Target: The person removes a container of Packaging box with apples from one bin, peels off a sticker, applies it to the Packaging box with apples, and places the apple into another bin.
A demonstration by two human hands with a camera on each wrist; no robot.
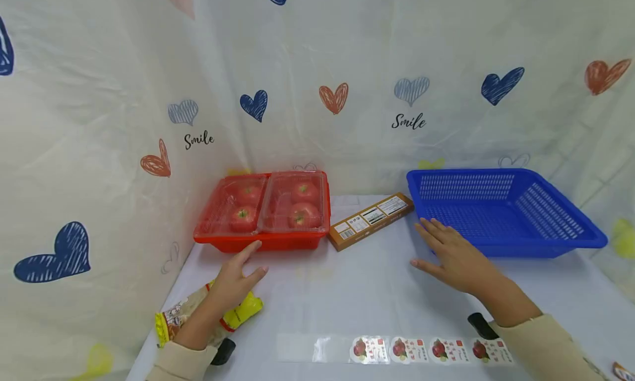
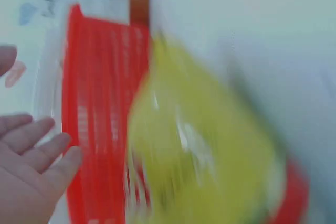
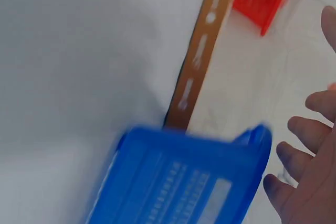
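My left hand (image 1: 233, 286) hovers with spread fingers, its index fingertip overlapping the front rim of a red basket (image 1: 278, 242) in the head view. In that basket sit two clear plastic boxes (image 1: 268, 202) with red apples (image 1: 303, 215) inside. A snack packet (image 1: 243, 310) with yellow ends lies under my left forearm, partly hidden by it; the left wrist view shows its yellow end (image 2: 194, 129) large and blurred. My right hand (image 1: 456, 259), fingers extended and holding nothing, is at the near left corner of a blue plastic basket (image 1: 496, 246), which has nothing in it.
Between the two baskets a long brown carton (image 1: 371, 221) lies at a slant. Near the front edge runs a clear strip bearing several apple stickers (image 1: 407, 350). A small wrapped item (image 1: 623, 371) shows at the lower right corner. Behind hangs a heart-printed curtain (image 1: 297, 50).
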